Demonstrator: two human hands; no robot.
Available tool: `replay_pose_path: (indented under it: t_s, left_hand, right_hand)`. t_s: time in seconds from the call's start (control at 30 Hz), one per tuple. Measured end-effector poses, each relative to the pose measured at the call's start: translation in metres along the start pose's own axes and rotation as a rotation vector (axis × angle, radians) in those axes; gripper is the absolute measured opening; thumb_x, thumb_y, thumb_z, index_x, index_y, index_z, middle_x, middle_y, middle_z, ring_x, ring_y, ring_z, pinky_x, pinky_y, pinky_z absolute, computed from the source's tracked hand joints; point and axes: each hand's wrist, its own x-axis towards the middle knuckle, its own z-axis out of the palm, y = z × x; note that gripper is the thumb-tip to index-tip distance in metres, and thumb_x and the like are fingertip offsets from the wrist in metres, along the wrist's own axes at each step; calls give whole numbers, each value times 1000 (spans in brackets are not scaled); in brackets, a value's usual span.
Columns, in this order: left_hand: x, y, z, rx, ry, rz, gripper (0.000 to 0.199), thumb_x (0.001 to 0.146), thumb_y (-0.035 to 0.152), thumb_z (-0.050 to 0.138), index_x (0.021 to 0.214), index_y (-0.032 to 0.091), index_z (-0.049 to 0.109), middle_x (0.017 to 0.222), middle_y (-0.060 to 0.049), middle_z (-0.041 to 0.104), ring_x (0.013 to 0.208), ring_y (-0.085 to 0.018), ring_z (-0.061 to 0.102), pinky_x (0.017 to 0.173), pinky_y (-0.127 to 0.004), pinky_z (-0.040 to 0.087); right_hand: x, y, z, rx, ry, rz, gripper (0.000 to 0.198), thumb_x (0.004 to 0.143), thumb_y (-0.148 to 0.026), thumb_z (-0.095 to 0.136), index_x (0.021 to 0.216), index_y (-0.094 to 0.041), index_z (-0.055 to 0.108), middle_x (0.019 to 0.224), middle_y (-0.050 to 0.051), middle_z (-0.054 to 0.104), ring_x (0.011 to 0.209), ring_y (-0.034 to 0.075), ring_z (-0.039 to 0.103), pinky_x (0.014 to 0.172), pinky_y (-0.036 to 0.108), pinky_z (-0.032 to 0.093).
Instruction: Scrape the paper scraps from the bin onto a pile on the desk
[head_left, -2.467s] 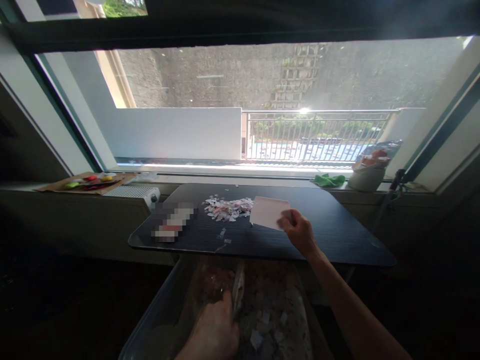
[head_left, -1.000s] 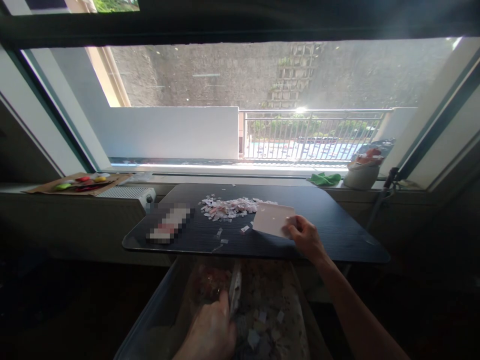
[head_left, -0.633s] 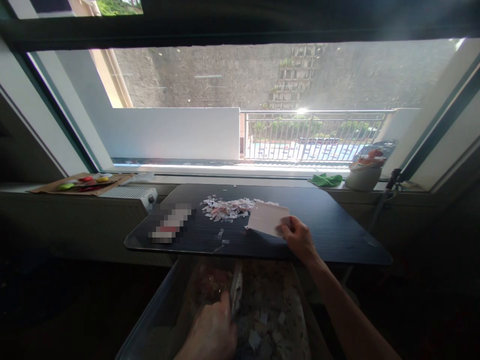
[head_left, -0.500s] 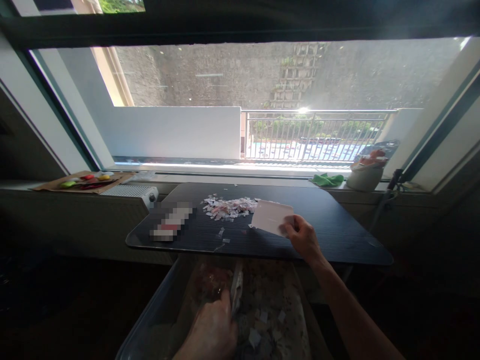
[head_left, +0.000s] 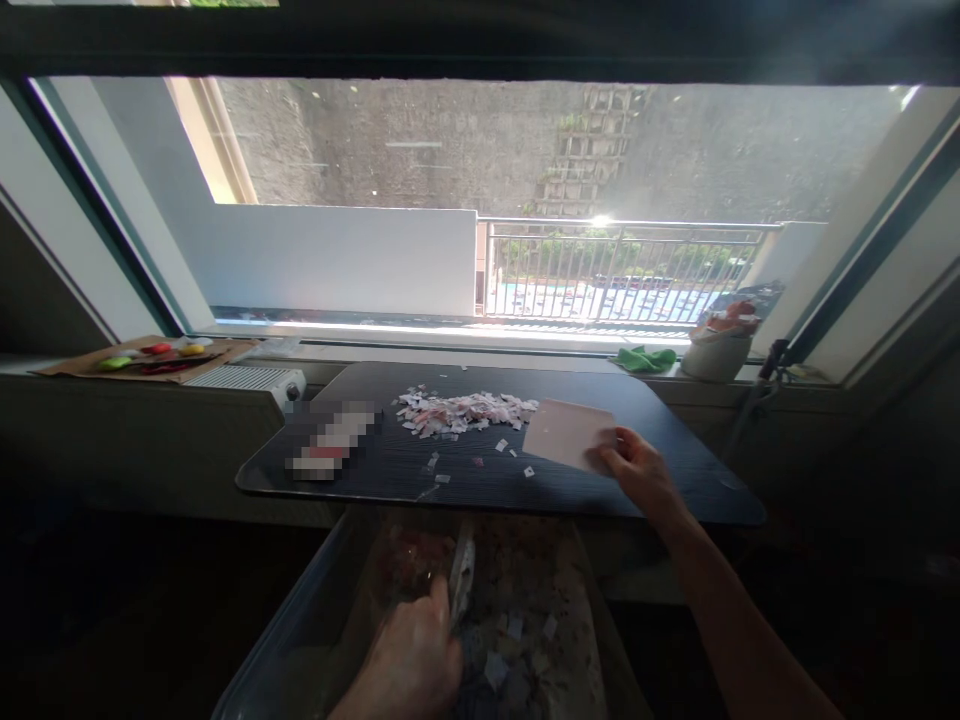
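My right hand (head_left: 636, 465) pinches the right edge of a thin, pale rectangular card (head_left: 566, 432) just above the dark table (head_left: 637, 490). A long pile of torn paper scraps (head_left: 465, 411) lies left of the card, with several loose paper bits (head_left: 501, 445) in front of it. Below the table's near edge, in shadow, is my left hand (head_left: 414, 648). Its fingers are curled, with the index finger pointing forward beside a pale upright strip (head_left: 464, 568). What it grips is hidden. A bin-like container (head_left: 281, 625) down there has scattered scraps (head_left: 496, 668) in it.
A blurred-out item (head_left: 334, 440) lies at the table's left. On the sill stand a white pot (head_left: 716, 355) and a green cloth (head_left: 643, 359). Further left are a cardboard sheet (head_left: 82, 365) with coloured items and a white radiator (head_left: 247, 378). A large window spans the back.
My right hand has moved the card to the right, away from the pile, and loose scraps now show where it was. My left hand stays about where it was. The view has shifted slightly.
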Motion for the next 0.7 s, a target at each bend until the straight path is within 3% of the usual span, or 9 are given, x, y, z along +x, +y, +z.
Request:
replay_pose_path:
  t_s: [0.2, 0.43, 0.57, 0.7]
  left_hand:
    - [3, 0, -3, 44, -72, -25, 40, 70, 18, 38, 109, 12, 43, 94, -12, 63, 88, -25, 59, 71, -33, 43]
    - [1, 1, -1, 21, -33, -32, 47, 70, 16, 37, 117, 9, 38, 94, -14, 62, 89, -24, 58, 74, -33, 43]
    - [0, 1, -1, 36, -35, -31, 44, 71, 16, 35, 115, 11, 40, 94, -13, 62, 88, -23, 58, 72, -32, 42]
    - [0, 0, -1, 72, -38, -13, 40, 72, 17, 35, 111, 12, 44, 94, -13, 62, 86, -23, 58, 71, -32, 42]
  right_hand:
    - [27, 7, 37, 76, -96, -70, 22, 66, -29, 53, 84, -17, 51, 74, 3, 66, 67, 15, 63, 64, 29, 49]
    - [11, 3, 3, 84, -402, 9, 22, 64, -30, 59, 79, -17, 54, 73, 1, 65, 69, 16, 63, 67, 30, 49]
    - [5, 11, -8, 74, -256, -21, 22, 64, -32, 59, 80, -16, 54, 73, 2, 64, 69, 17, 62, 66, 31, 49]
    - [-3, 16, -12, -89, -154, -30, 20, 64, -29, 57, 78, -16, 56, 75, 2, 64, 69, 16, 60, 63, 28, 48]
